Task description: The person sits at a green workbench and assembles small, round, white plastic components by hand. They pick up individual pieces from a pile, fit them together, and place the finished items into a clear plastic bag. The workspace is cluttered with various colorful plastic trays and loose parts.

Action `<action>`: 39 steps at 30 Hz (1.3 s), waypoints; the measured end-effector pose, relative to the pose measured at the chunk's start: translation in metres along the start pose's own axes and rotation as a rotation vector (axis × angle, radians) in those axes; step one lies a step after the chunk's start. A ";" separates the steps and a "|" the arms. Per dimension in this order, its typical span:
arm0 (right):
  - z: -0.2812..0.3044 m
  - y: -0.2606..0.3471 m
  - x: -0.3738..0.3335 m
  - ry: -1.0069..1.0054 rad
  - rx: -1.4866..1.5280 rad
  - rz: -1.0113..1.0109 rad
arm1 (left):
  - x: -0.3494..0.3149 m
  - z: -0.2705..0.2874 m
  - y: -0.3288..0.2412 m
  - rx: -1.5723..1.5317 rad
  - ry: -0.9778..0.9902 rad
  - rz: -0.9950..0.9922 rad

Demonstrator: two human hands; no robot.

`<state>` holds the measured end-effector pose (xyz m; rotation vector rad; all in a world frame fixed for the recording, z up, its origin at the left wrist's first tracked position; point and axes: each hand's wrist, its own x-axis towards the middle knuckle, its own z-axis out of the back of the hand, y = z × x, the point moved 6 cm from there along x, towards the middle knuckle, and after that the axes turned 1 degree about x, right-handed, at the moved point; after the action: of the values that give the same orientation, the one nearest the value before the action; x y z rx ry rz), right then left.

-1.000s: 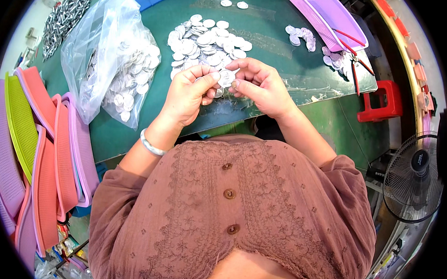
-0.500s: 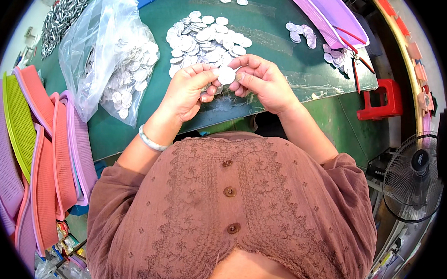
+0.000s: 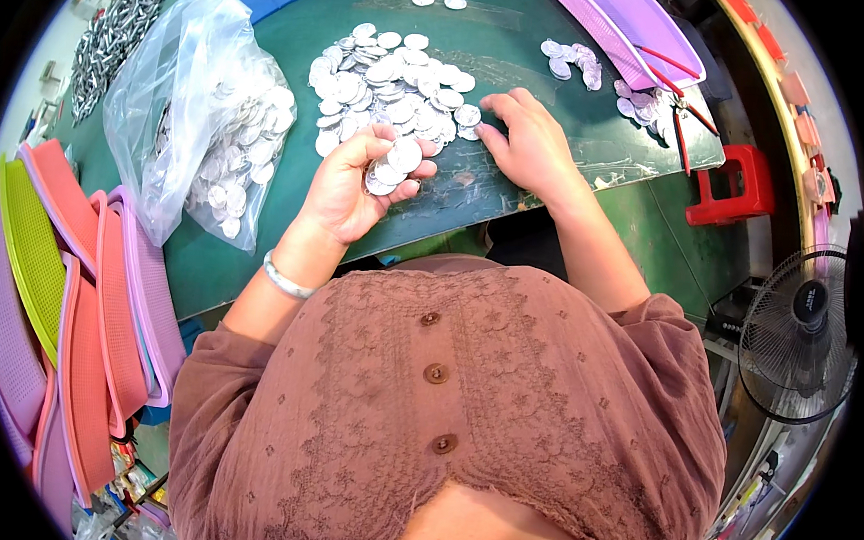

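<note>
Before the disc pile [image 3: 386, 73], the left hand [image 3: 349, 193] grips overlapping discs [image 3: 404, 156] that could slip if tilted; right of it, the half-open right hand [image 3: 533, 148] perhaps touches another disc [image 3: 467, 115].

Left hand [image 3: 338, 192] holds discs [image 3: 404, 156]; right hand [image 3: 533, 148] beside disc pile [image 3: 393, 69].

The green table [image 3: 516, 44] (scuffed in front) bears silvery discs [image 3: 397, 84], a clear bag [image 3: 185, 119], a purple basket [image 3: 623, 34].
</note>
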<state>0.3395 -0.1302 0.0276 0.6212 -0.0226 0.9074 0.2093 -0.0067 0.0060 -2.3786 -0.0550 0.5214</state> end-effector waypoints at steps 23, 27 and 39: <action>-0.006 0.027 0.000 0.372 1.119 -0.123 | 0.006 -0.018 0.010 0.212 0.067 0.095; -0.007 0.033 -0.001 0.399 1.192 -0.044 | 0.002 -0.024 0.018 0.054 0.241 0.233; -0.008 0.029 -0.009 0.364 1.230 -0.191 | 0.004 -0.020 0.012 0.027 0.089 -0.014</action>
<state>0.3101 -0.1195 0.0334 1.5415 0.9678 0.7665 0.2195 -0.0273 0.0106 -2.3701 -0.0247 0.4072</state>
